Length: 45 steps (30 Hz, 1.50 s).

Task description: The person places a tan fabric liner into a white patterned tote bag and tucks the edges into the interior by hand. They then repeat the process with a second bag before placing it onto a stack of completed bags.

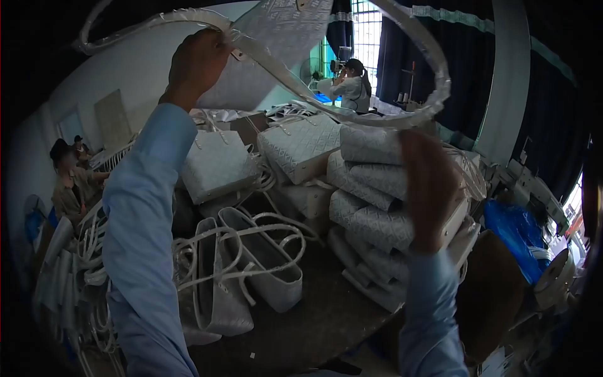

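My left hand (200, 66) is raised at the upper left, its fingers closed at the edge of a pale patterned handbag (270, 47), where a plastic-wrapped strap (276, 66) meets it. The bag hangs tilted, and its top runs out of view. From there the strap sweeps in a loop across to the right. My right hand (430, 188) is blurred by motion just under that loop, in front of a stack of folded patterned bags (367, 166). Whether its fingers grip the strap cannot be made out.
Two open tote bags (273, 292) with long handles lie on the dark table (295, 342). Finished-looking bags (298, 147) are piled behind. Many straps (94, 251) hang at left. Co-workers sit at left (72, 182) and at the back (355, 88). Blue plastic (515, 235) lies right.
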Each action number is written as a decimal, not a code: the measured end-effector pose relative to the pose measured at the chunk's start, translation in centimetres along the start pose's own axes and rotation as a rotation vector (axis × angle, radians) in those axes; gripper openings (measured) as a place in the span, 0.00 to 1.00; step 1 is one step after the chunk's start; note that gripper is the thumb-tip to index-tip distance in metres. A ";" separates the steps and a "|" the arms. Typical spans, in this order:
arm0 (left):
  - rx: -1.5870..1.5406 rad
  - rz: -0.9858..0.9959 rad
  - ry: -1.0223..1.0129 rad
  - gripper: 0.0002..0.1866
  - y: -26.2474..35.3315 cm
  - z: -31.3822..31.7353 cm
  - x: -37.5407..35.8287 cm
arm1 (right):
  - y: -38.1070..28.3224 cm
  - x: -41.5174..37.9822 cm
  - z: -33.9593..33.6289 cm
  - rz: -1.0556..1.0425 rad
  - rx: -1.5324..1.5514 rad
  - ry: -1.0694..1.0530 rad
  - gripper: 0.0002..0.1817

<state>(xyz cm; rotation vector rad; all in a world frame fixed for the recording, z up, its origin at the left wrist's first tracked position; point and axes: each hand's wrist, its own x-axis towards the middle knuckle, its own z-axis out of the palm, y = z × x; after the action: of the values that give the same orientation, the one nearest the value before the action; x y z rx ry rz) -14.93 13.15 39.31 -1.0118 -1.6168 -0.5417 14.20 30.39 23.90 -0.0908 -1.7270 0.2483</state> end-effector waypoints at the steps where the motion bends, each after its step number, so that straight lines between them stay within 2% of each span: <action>1: 0.009 0.000 0.005 0.12 0.0 2.2 1.4 | 2.3 -7.0 2.0 0.003 0.332 -0.013 0.08; 2: 0.057 0.010 -0.007 0.13 -0.1 4.5 2.4 | 5.4 -15.0 4.3 0.110 0.575 -0.205 0.07; 3: 0.109 0.017 -0.018 0.15 -0.2 6.8 3.1 | 6.1 -21.1 5.3 0.228 0.350 -0.399 0.10; 4: 0.127 0.017 -0.025 0.15 0.1 9.2 3.7 | 8.9 -30.1 7.2 0.544 0.256 -0.597 0.14; 5: 0.170 0.045 -0.030 0.16 0.9 11.8 4.3 | 10.4 -37.5 7.3 0.924 0.316 -0.833 0.13; 6: 0.213 0.065 -0.025 0.17 1.6 14.7 4.4 | 10.3 -46.0 6.4 0.738 0.142 -0.896 0.12; 7: 0.130 0.064 0.011 0.18 1.9 18.5 4.0 | 11.4 -50.6 6.4 0.533 -0.034 -0.942 0.11; 8: 0.043 0.071 0.035 0.19 2.3 23.0 2.9 | 11.5 -50.9 6.4 0.529 -0.013 -0.944 0.11; 10: 0.096 0.127 -0.106 0.22 3.7 31.5 -0.8 | 11.5 -51.1 6.4 0.551 -0.047 -0.908 0.11; 11: 0.074 0.237 -0.069 0.22 4.1 36.0 -3.5 | 11.4 -50.9 6.5 0.557 -0.071 -0.886 0.10; 12: 0.182 0.300 -0.230 0.22 4.5 40.2 -6.5 | 11.3 -50.6 6.6 0.567 -0.092 -0.871 0.10; 13: 0.139 0.335 -0.382 0.22 4.8 44.8 -10.9 | 11.2 -50.4 6.7 0.579 -0.111 -0.865 0.10; 15: 0.062 0.289 -0.921 0.26 8.4 47.1 -17.6 | 10.9 -49.8 6.8 0.600 -0.148 -0.860 0.10; 17: -0.032 0.219 -0.824 0.32 9.1 50.5 -22.2 | 10.6 -49.3 7.0 0.605 -0.183 -0.867 0.10; 18: -0.117 0.166 -0.773 0.31 9.4 50.0 -22.2 | 10.4 -49.0 7.0 0.606 -0.199 -0.878 0.10; 19: -0.192 0.108 -0.724 0.31 9.5 48.7 -21.3 | 10.2 -48.8 7.0 0.605 -0.207 -0.896 0.10; 21: -0.393 0.071 -0.902 0.36 9.0 46.1 -18.8 | 9.8 -48.4 6.8 0.588 -0.199 -0.921 0.09; 23: -0.335 0.145 -0.899 0.37 8.2 42.9 -18.0 | 9.4 -48.3 6.4 0.544 -0.186 -0.959 0.09; 24: -0.316 0.090 -0.917 0.37 7.0 40.8 -17.9 | 9.3 -48.4 6.2 0.521 -0.186 -0.982 0.09; 26: -0.604 0.162 -0.908 0.36 5.3 36.8 -18.1 | 9.6 -49.2 6.4 0.478 -0.097 -0.884 0.10; 28: -0.315 0.033 -1.178 0.32 3.1 30.1 -17.2 | 10.0 -48.6 6.4 0.516 0.014 -0.901 0.10; 30: -0.244 -0.024 -1.189 0.26 0.1 22.5 -17.5 | 10.0 -48.9 6.3 0.424 -0.050 -0.866 0.10; 32: -0.173 -0.167 -1.241 0.25 -2.5 13.3 -17.9 | 10.1 -48.8 6.2 0.440 -0.061 -0.896 0.12; 33: -0.233 -0.291 -1.230 0.25 -4.6 9.2 -19.4 | 10.6 -48.6 6.5 0.632 0.060 -0.878 0.13; 34: -0.334 -0.325 -1.126 0.25 -6.1 4.9 -21.4 | 10.7 -48.4 6.4 0.828 0.172 -0.854 0.14; 36: -0.249 -0.361 -1.003 0.25 -4.7 -2.9 -24.6 | 9.4 -43.2 7.6 0.821 0.303 -0.791 0.17; 38: -0.420 -0.625 -0.939 0.23 -1.7 -9.5 -29.1 | 6.0 -37.3 8.3 0.781 0.398 -0.719 0.19; 39: -0.489 -0.679 -0.880 0.20 -0.6 -12.3 -32.1 | 4.4 -34.6 9.0 0.734 0.499 -0.646 0.20; 40: -0.604 -0.866 -0.781 0.19 1.8 -14.6 -34.3 | 2.9 -32.4 9.6 0.723 0.495 -0.637 0.20; 42: -0.738 -1.077 -0.674 0.17 5.7 -17.1 -39.4 | -0.1 -29.3 10.8 0.467 0.519 -0.526 0.23; 43: -0.795 -1.165 -0.649 0.16 7.0 -17.9 -42.6 | -1.1 -28.8 11.8 0.451 0.531 -0.533 0.23; 45: -0.868 -1.391 -0.404 0.17 10.8 -17.5 -46.4 | -2.6 -28.1 13.2 0.234 0.264 -0.615 0.25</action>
<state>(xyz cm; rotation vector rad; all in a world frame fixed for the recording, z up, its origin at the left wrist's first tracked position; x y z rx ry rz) 5.39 -10.21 -0.92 -0.3758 -2.3784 -2.2092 6.30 20.71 -4.59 -0.0213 -2.2754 0.7347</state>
